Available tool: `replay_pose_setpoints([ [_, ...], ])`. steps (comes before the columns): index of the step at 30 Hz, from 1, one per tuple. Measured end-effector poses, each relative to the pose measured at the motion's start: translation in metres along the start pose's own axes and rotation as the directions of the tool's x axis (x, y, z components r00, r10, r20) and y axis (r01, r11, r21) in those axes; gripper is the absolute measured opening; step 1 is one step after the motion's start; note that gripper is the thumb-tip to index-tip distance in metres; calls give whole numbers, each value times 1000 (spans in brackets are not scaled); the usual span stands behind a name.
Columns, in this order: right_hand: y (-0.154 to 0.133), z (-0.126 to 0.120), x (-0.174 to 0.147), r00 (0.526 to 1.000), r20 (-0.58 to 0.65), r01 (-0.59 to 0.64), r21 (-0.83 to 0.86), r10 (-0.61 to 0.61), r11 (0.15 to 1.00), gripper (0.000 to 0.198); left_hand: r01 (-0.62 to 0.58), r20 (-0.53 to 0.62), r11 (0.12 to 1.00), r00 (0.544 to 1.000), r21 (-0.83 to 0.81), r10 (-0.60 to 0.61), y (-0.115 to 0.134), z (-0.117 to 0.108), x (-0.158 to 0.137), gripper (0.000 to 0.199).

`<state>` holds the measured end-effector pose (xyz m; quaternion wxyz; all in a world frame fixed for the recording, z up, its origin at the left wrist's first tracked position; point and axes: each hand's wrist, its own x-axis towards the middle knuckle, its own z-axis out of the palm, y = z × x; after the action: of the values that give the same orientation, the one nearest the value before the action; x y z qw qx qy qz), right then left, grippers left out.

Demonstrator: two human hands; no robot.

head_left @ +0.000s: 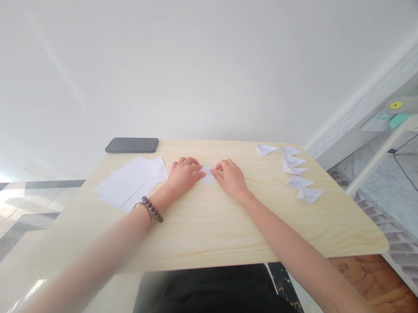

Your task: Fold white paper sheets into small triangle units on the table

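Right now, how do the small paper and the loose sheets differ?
The small paper is a little piece; the loose sheets are larger and overlap. Fingers of the left hand and right hand touch the small paper, while the loose sheets lie unheld on the table. Both are white.

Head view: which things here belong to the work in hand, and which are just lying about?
Likely in the work: small paper, held by left hand and right hand; white sheets, left; folded paper pieces, right.

Apparently unrelated: dark phone, far left corner; pale pole, far right.
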<state>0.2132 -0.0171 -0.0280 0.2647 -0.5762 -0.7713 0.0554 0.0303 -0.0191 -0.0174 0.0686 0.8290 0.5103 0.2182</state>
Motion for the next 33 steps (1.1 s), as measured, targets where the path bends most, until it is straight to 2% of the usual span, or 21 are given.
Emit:
replay_pose_setpoints([
  [6,6,0,-1,999,1,48,83,-48,995,30,101,0,956,994,-275,-105,1,5,6,24],
  [8,5,-2,-1,997,14,77,137,-80,988,27,124,29,887,992,-445,-124,1,4,5,25],
  [10,2,-6,-1,992,52,98,221,-112,970,28,133,65,775,991,-618,-118,2,2,5,29],
  [12,0,-9,-2,989,85,91,318,-124,944,31,154,104,684,988,-713,-114,3,0,4,36],
  [14,-2,-13,-3,990,87,70,400,-114,914,32,179,135,655,984,-734,-119,3,-3,3,40],
  [18,-2,-17,-4,990,112,21,502,-88,865,33,200,184,664,978,-720,-96,3,-6,2,36],
  [25,1,-19,-3,970,230,-66,571,-82,818,34,222,234,610,970,-760,-61,1,-4,4,33],
  [30,-3,-21,-3,977,198,-49,570,-79,820,43,247,230,541,968,-804,-100,2,-6,4,35],
  [33,-5,-22,-4,977,185,-17,564,-106,826,43,253,243,487,966,-836,-85,3,-7,3,35],
])
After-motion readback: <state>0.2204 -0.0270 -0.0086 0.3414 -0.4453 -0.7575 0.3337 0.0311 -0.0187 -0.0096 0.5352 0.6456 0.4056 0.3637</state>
